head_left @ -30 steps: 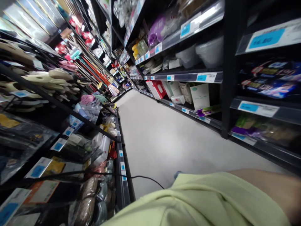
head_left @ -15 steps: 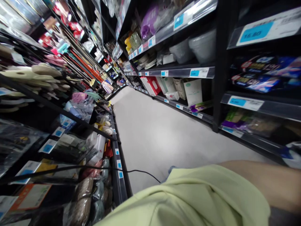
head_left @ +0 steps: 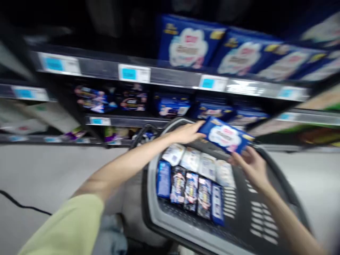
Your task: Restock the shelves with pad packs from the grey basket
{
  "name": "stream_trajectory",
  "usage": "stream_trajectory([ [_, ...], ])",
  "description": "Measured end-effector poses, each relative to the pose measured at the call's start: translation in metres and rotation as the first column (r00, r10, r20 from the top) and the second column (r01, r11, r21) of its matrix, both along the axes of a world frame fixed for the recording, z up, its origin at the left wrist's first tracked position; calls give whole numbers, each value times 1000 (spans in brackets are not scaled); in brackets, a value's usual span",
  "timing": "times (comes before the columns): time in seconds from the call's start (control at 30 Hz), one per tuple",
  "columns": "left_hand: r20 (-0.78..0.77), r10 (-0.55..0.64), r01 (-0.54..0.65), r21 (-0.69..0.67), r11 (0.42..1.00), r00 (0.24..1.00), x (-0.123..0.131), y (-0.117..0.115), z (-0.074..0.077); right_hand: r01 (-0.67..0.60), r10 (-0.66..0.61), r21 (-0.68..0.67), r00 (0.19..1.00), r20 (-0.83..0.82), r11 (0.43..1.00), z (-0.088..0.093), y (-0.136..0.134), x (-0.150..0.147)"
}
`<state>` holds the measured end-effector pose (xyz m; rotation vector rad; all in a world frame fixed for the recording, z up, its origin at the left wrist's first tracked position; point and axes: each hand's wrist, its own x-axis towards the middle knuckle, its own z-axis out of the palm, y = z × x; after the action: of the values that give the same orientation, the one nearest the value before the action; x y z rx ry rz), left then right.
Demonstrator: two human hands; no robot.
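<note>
Blue packet (head_left: pixel 225 135) between my hands, above basket (head_left: pixel 152 198). Left hand (head_left: pixel 187 133) nearly closed, pinching one end; right hand (head_left: pixel 251 164) partly curled, thumb on opposite corner, gripping. Best: even, light squeeze both ends, avoid buckling.

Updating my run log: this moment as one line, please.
left hand, right hand: holding blue pack | pack: over basket | basket: packs inside

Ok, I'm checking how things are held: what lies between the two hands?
A blue packet, spanning from the left hand to the right hand, as the head view shows.
</note>
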<state>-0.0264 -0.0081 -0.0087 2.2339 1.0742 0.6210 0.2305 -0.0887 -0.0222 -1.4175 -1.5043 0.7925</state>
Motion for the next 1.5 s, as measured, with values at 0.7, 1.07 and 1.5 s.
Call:
stream_trajectory([
  [0.7, 184, -118, 68, 257, 964, 976, 6, 6, -8, -223, 173, -99, 916, -362, 970, -7, 9, 30],
  [1.07, 143, -148, 106, 270, 957, 979, 3, -1, 0, -523, 459, -55, 790, -407, 851, -1, -4, 15],
  [1.5, 794, 245, 456, -538, 709, 557, -8, -3, 13, -349, 319, -11, 867, -382, 937, 4, 6, 26],
])
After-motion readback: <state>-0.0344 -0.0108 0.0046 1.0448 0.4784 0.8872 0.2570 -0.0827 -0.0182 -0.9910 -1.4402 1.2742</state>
